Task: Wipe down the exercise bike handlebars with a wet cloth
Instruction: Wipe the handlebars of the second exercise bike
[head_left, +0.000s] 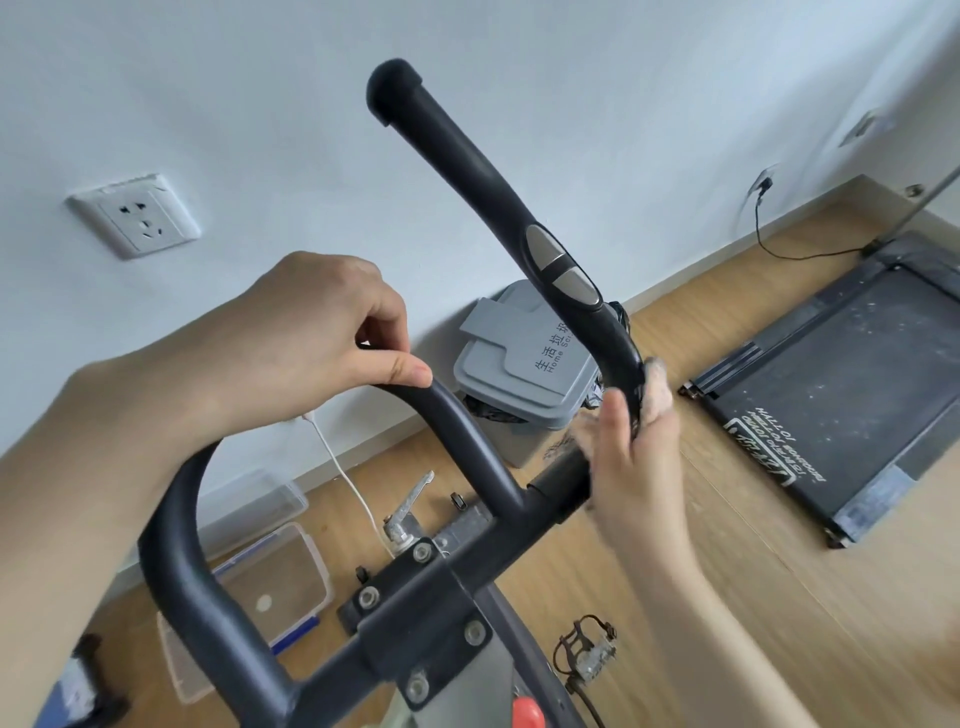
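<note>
Right hand (636, 447) curls around the right handlebar (467, 171) at its lower bend, pressing what looks like a greyish cloth (658, 382); left hand (322, 338) grips the inner loop bar (467, 447). Mid-wipe, I judge; next the cloth should slide up over the pulse sensor (561, 265).

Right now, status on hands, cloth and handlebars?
Left hand grips the centre loop. Right hand holds cloth against right handlebar, below the silver sensor pads. Nothing blocking the bar above.
</note>
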